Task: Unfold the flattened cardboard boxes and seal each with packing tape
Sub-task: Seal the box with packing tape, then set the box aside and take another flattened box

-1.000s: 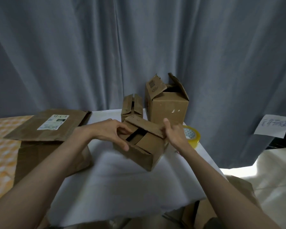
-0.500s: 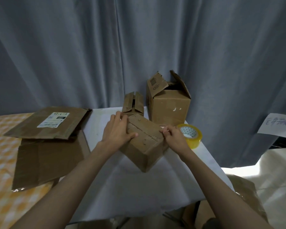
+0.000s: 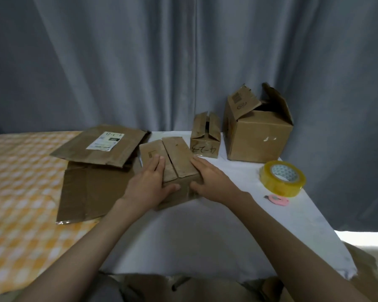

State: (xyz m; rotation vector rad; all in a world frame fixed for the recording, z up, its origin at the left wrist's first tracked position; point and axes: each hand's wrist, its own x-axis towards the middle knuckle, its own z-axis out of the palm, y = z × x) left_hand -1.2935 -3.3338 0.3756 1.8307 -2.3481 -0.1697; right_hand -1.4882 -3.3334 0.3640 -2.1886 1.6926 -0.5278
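With the left hand [image 3: 150, 184] and right hand [image 3: 210, 179] pressing flat-fingered on the closed flaps of the small box [image 3: 172, 171] at table [image 3: 205, 236] centre, releasing either hand for the tape roll [image 3: 282, 178] risks the untaped flaps springing open.

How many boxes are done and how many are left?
Two boxes stand unfolded at the back, the small box and big box, flaps still open. The left hand and right hand hold down a third box. The tape lies unused; flat boxes wait.
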